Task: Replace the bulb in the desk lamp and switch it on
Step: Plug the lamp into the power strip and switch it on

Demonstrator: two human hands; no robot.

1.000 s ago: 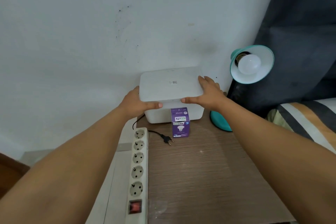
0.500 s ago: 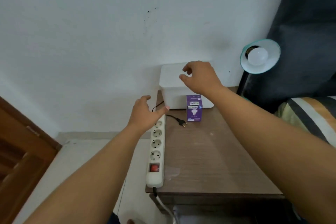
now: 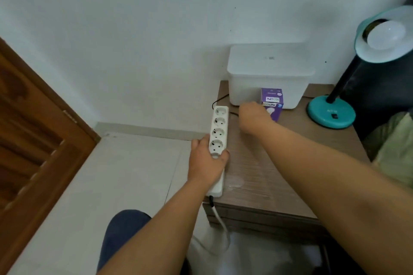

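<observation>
two hands over the wooden table (image 3: 268, 176), lower right of frame. left hand (image 3: 206, 163) clamped around the white power strip (image 3: 219, 138) at the table's left edge. right hand (image 3: 253, 118) lowered by the black cord (image 3: 220, 99); grip cannot be told. behind it purple bulb box (image 3: 273, 100), white lidded bin (image 3: 269, 73). far right: teal desk lamp (image 3: 331, 115), bulb (image 3: 385, 34) seated in its shade.

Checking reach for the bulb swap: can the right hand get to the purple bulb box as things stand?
Probably yes. The right hand is low over the table right beside the purple bulb box, its fingers hidden behind it. Nothing lies between them; the left hand holds the power strip.
</observation>
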